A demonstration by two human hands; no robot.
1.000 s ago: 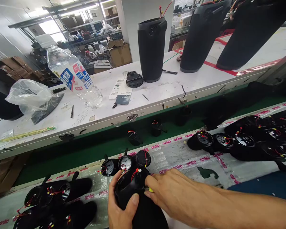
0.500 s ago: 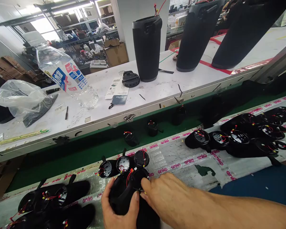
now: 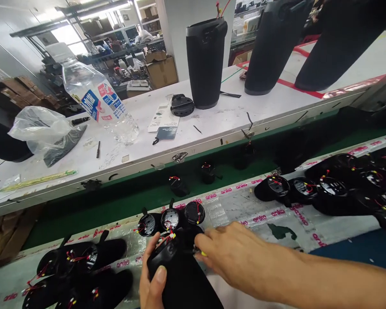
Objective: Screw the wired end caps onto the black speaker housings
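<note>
My left hand [image 3: 152, 281] is wrapped around a black cloth-covered speaker body [image 3: 188, 277], thumb on its near side. Red and white wires with a small connector [image 3: 172, 236] stick out at its upper end. Close to that end, on the right, my right hand [image 3: 228, 255] is closed in a pinch. A bit of yellow and a thin dark piece show at its fingertips, but motion blur hides what this is. Just beyond my hands, three similar black speaker bodies [image 3: 171, 219] stand with their wired ends facing up.
More wired speaker bodies lie in groups at the left [image 3: 106, 253] and right [image 3: 304, 189]. Across a green strip [image 3: 67, 223], a white bench [image 3: 141, 148] bears a plastic bottle [image 3: 98, 98], a plastic bag [image 3: 40, 126], a round black part [image 3: 182, 105] and tall black speakers [image 3: 206, 64].
The speaker body has turned in my left hand, so its cloth side now faces me more. My right hand has shifted slightly right, away from its end. The view has swung a little left.
</note>
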